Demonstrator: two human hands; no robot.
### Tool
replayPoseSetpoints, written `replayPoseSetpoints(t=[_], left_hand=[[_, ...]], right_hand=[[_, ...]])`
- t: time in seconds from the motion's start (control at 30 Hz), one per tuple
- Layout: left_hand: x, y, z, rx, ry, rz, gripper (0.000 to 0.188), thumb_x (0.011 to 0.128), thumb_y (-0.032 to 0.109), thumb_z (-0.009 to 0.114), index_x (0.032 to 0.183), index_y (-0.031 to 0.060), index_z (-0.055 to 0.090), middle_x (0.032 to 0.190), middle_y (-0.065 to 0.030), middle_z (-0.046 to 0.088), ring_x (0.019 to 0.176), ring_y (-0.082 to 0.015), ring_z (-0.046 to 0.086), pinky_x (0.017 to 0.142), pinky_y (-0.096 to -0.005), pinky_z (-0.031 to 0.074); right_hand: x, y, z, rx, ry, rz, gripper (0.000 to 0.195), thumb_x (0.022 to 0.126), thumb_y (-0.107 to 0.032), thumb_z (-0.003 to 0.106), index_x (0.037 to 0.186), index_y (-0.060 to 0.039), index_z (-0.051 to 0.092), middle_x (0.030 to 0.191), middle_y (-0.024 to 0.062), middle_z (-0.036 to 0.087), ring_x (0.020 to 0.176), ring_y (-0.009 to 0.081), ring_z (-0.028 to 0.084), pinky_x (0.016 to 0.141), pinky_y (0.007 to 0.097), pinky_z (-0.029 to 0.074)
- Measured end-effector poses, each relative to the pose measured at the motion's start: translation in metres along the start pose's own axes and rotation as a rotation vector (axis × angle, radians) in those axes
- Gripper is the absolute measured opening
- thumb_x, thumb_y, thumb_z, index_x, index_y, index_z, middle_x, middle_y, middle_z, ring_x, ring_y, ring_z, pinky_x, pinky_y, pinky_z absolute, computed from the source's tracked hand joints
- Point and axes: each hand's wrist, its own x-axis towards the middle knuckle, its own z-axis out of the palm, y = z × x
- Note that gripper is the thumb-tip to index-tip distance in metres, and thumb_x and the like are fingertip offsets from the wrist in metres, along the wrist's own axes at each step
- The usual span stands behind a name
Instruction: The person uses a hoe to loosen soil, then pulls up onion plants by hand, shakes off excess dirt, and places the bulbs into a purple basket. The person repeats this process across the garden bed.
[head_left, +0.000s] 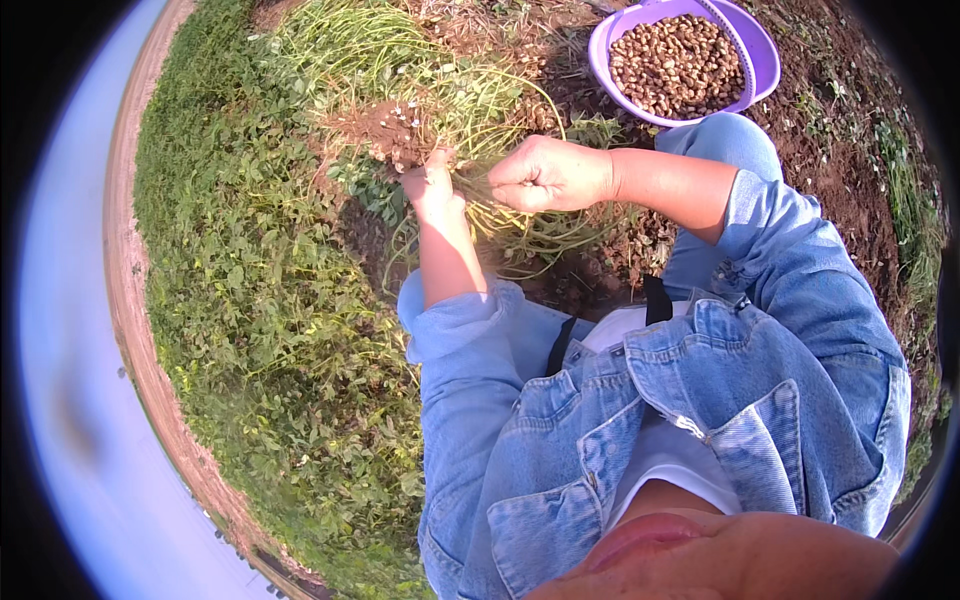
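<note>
My left hand (435, 187) grips an uprooted peanut plant close to its root end. Brown soil clings to the roots (386, 131), with a few pale pods among them. From there, long green stems (517, 232) spread to the right, passing beneath and around my right hand (551, 176). The right fingers are curled into a fist over these stems; what lies inside them is hidden. Beyond my right knee, a purple plastic basket (765, 56) holds a heap of soil-specked peanut pods (679, 67).
More pulled green plants (360, 37) lie at the top of the view. Leafy crop (292, 300) covers the left side, with a dirt track (124, 247) beyond it. Loose brown soil (840, 172) with leaf litter stretches to the right. My bent knees (724, 142) flank the stems.
</note>
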Motion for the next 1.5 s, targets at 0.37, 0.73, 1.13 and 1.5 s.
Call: replayPoseSetpoints(t=[0.37,0.73,1.13,1.5], left_hand=[[-0.019,-0.011,0.011,-0.198,-0.337,0.242,0.082,0.072,-0.017,0.061,0.141,0.0043,0.023,0.132,-0.0113,0.046,0.116,-0.0225,0.05,0.093,-0.0357,0.048],[0.001,-0.008,0.011,-0.102,-0.17,0.399,0.046,0.078,-0.004,0.066,0.121,-0.0045,0.049,0.115,-0.0104,0.059,0.093,-0.0187,0.057,0.08,-0.0307,0.049],[0.041,-0.011,-0.024,0.196,-0.087,0.226,0.058,0.074,0.0,0.075,0.123,-0.0095,0.046,0.124,-0.0125,0.056,0.106,-0.0182,0.054,0.095,-0.0314,0.042],[0.004,0.006,0.0,0.23,-0.047,0.136,0.026,0.087,0.015,0.062,0.104,-0.0036,0.068,0.071,-0.0028,0.058,0.055,-0.0088,0.043,0.047,-0.0256,0.032]], right_hand=[[0.013,0.021,0.006,-0.585,0.042,0.451,0.039,0.087,-0.043,0.061,0.098,-0.0048,0.062,0.084,0.0145,0.065,0.083,0.036,0.063,0.074,0.0433,0.05],[-0.007,0.014,-0.013,0.301,-0.083,0.398,0.035,0.099,-0.027,0.046,0.072,-0.0044,0.051,0.058,-0.003,0.045,0.052,0.0071,0.04,0.048,0.0256,0.035],[-0.094,0.045,-0.186,-0.892,0.297,0.703,0.046,0.084,-0.035,0.064,0.126,-0.0165,0.056,0.114,0.0162,0.062,0.104,0.0315,0.059,0.086,0.0423,0.047],[-0.032,0.043,-0.013,-0.537,-0.039,0.46,0.045,0.08,-0.045,0.067,0.105,-0.0079,0.062,0.086,0.0141,0.066,0.083,0.0319,0.065,0.072,0.0414,0.05]])
